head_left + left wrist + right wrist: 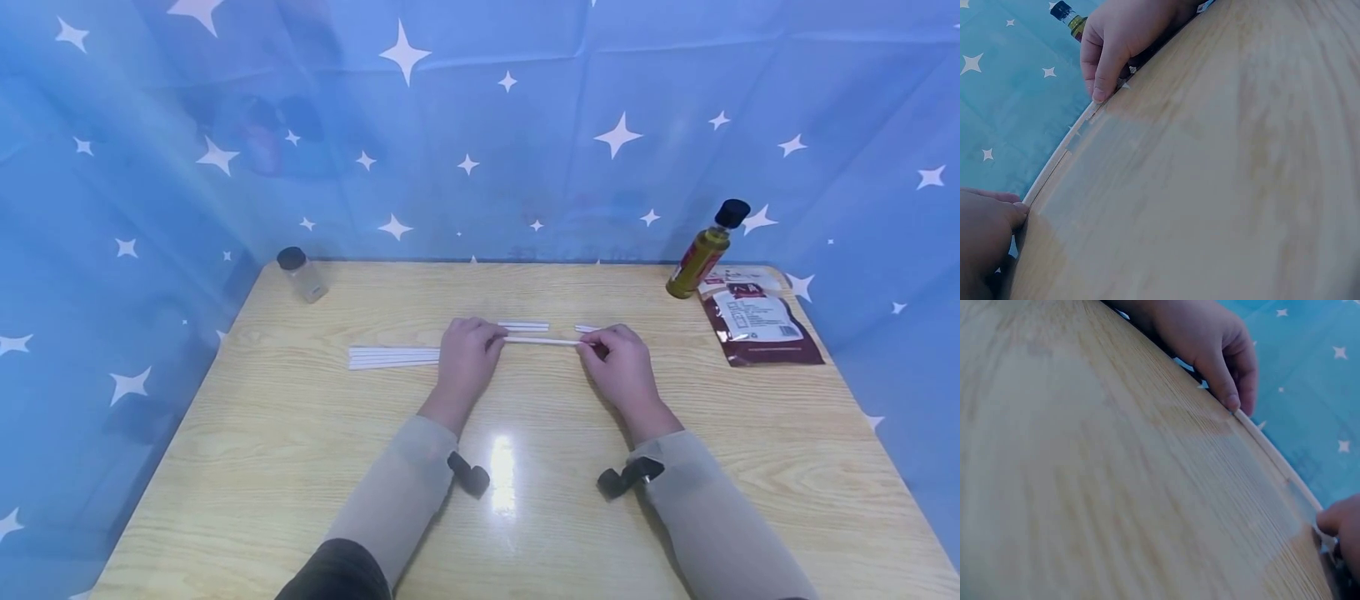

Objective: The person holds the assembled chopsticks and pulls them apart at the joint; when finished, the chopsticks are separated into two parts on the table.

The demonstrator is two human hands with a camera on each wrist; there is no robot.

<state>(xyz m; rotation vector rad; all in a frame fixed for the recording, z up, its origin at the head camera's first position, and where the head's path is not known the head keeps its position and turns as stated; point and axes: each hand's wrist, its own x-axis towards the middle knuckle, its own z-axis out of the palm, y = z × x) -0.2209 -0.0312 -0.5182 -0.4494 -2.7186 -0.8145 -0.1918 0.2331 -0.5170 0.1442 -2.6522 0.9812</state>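
One thin white stick [542, 340] lies crosswise between the two hands. My left hand [467, 354] pinches its left end between thumb and fingers, and my right hand [621, 367] pinches the right end. In the left wrist view the same stick [1060, 153] runs from one set of fingertips to the other, low along the tabletop. Just behind it are short visible lengths of other white sticks [523, 326], partly hidden by the hands. To the left of my left hand, several white sticks [390, 358] lie side by side.
A small clear jar [309, 282] with a black lid stands at the back left of the wooden table [300, 467]. At the back right are a yellow-green bottle [697, 262] with a black cap and a brown packet [772, 350]. A starry blue cloth [465, 117] hangs behind.
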